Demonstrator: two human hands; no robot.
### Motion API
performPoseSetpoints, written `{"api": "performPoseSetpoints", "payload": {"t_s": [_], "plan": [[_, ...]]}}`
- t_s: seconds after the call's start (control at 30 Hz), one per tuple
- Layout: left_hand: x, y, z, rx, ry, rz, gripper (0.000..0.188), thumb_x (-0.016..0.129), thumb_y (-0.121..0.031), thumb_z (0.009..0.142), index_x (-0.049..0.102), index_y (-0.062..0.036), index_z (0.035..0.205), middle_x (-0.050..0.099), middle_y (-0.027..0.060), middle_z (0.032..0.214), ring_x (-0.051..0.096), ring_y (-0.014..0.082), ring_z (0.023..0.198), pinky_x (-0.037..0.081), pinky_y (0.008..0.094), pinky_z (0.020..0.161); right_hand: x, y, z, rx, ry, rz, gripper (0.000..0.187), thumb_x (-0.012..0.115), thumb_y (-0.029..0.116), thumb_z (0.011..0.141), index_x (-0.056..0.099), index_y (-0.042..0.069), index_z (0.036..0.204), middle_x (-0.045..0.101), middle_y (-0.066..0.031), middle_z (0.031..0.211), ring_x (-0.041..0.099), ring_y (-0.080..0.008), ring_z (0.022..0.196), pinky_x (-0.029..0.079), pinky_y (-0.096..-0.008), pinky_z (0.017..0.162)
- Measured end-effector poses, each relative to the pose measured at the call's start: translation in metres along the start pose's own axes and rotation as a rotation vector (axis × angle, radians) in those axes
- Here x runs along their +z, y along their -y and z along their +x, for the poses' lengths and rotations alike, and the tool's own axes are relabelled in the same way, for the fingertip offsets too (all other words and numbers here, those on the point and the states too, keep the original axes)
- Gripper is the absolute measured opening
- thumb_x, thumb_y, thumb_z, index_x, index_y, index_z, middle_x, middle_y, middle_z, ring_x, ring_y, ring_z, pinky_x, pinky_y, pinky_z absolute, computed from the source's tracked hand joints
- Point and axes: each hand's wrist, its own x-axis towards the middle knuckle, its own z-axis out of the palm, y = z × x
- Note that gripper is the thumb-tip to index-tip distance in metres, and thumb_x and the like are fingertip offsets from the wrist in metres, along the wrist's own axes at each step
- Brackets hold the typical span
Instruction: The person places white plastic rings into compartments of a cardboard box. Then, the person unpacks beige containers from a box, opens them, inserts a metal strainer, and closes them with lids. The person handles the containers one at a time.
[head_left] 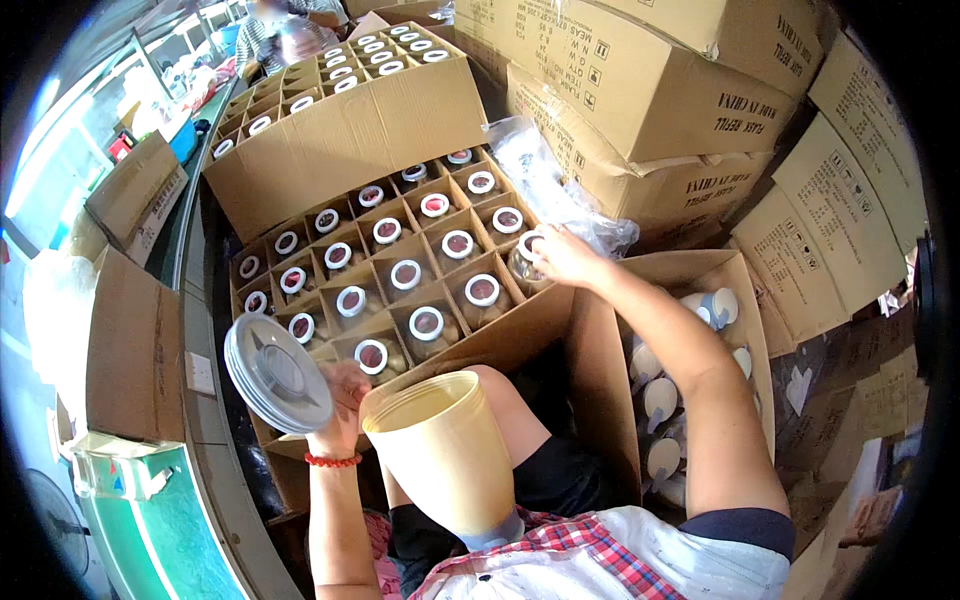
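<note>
Evidently, the right hand (565, 257) has its bent fingers at the mouth of a white-ringed bottle (525, 270), just left of the palm, at the right end of the nearest row in a divided carton (470, 350); from my remote post I cannot tell whether they pinch it or merely rest there. I judge the bottle light, stiff, smooth enough to slip and fragile, apparently thin glass; the neck below the ring should give the surest hold. I see the right forearm (690, 345) slanting up and leftward to that hand, its elbow bent. The left hand (345, 395), well apart and lower, grasps a stack of grey discs (285, 375) by its right edge, forearm nearly upright below; I judge these light, stiff and best taken by their rims. Just right of that hand, an open cream canister (440, 450) tilts above the lap.
</note>
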Motion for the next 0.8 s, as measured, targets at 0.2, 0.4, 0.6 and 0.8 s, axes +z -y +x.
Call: {"api": "performPoseSetpoints", "payload": {"t_s": [0.2, 0.4, 0.6, 0.8], "plan": [[0.019, -0.01, 0.022, -0.084, 0.046, 0.102, 0.052, 0.054, -0.038, 0.095, 0.042, -0.0058, 0.134, 0.045, 0.0179, 0.139, 0.057, 0.0311, 0.114, 0.051, 0.0448, 0.094, -0.125, 0.056, 0.02, -0.043, 0.056, 0.02, 0.023, 0.056, 0.022, 0.087, 0.061, 0.001, 0.094, 0.056, -0.017, 0.105, 0.056, -0.0335, 0.096, 0.047, -0.0416, 0.084], [0.055, -0.015, 0.048, -0.239, 0.041, -0.22, 0.061, 0.05, -0.049, 0.092, 0.038, -0.0093, 0.137, 0.041, 0.0186, 0.138, 0.042, 0.0521, 0.122, 0.04, 0.0643, 0.098, -0.214, 0.176, 0.023, -0.688, -0.369, -0.151, 0.021, 0.06, 0.017, 0.085, 0.061, -0.003, 0.09, 0.055, -0.0225, 0.112, 0.056, -0.0338, 0.103, 0.05, -0.0402, 0.087], [0.068, -0.003, 0.073, -0.022, 0.018, -0.455, 0.063, 0.03, -0.052, 0.096, 0.046, -0.0039, 0.133, 0.054, 0.0154, 0.129, 0.053, 0.0295, 0.118, 0.047, 0.0464, 0.096, -0.146, 0.241, 0.01, -1.008, -0.542, -0.272, 0.017, 0.063, 0.014, 0.077, 0.063, 0.001, 0.088, 0.055, -0.0169, 0.122, 0.052, -0.0305, 0.116, 0.049, -0.0369, 0.093], [0.051, -0.016, 0.062, -0.089, -0.142, -0.57, 0.06, 0.032, -0.051, 0.093, 0.055, -0.002, 0.119, 0.062, 0.0177, 0.11, 0.063, 0.0314, 0.095, 0.056, 0.0466, 0.078, -0.115, 0.251, 0.007, -0.943, -0.243, 0.136, 0.051, 0.071, 0.032, 0.08, 0.052, 0.01, 0.121, 0.048, -0.0154, 0.136, 0.047, -0.0305, 0.126, 0.042, -0.0396, 0.101]]}}
